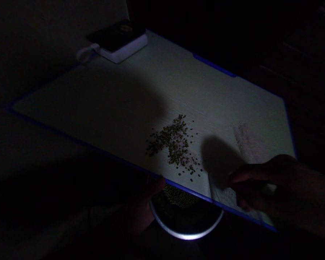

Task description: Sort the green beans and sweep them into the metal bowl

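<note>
The light is very dim. A small heap of green mung-like beans lies loose on a pale board with a blue rim. Under the board's near edge is a round bowl with more such beans inside. My left hand grips the bowl at its left side, its thumb up by the board's edge. My right hand is closed at the board's near right, fingers pinched on a thin, pale, printed-looking sheet. Shadow hides most of its fingers.
A thick dark-covered book or box with a pale strap rests at the board's far left corner. A pinkish patch marks the board at right. A wall stands at left; the far side is nearly black.
</note>
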`<state>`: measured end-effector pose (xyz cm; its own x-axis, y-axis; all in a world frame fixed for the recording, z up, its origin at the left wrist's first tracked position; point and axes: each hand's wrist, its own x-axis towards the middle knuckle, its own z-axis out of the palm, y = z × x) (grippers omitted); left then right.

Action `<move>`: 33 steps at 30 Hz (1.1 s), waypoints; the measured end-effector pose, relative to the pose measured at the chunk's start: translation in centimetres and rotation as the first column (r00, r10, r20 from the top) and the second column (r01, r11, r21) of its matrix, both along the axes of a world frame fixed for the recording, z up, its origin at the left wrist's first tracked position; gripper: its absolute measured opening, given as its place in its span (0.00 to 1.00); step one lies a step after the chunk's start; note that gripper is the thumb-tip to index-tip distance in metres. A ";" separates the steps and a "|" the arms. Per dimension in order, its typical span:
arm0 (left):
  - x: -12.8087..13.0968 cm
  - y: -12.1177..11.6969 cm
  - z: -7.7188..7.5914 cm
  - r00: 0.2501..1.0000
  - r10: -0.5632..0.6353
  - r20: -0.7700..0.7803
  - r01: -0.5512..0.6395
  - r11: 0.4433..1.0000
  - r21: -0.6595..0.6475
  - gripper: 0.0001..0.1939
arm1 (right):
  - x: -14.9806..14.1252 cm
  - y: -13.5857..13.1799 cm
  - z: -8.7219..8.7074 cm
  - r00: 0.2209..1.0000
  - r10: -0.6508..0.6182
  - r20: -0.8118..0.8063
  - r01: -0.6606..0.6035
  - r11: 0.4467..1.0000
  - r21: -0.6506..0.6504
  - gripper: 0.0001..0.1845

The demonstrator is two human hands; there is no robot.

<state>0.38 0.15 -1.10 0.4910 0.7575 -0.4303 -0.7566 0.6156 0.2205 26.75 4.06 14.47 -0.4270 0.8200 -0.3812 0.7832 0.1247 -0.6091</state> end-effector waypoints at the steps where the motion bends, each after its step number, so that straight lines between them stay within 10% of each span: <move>1: 0.0 0.0 0.1 1.000 0.008 -0.021 -0.009 1.000 -0.008 0.06 | 0.8 -0.1 0.1 1.000 -0.021 0.008 0.021 1.000 -0.002 0.10; 16: -0.6 0.1 0.7 0.993 -0.056 0.108 0.059 0.998 -0.031 0.09 | 5.1 1.1 0.6 0.991 -0.008 0.131 -0.001 0.998 0.068 0.11; 33: -1.1 -0.3 -1.6 0.995 -0.087 0.047 0.089 0.995 -0.039 0.08 | 1.0 4.2 -2.3 0.998 -0.032 -0.044 0.042 0.969 0.245 0.13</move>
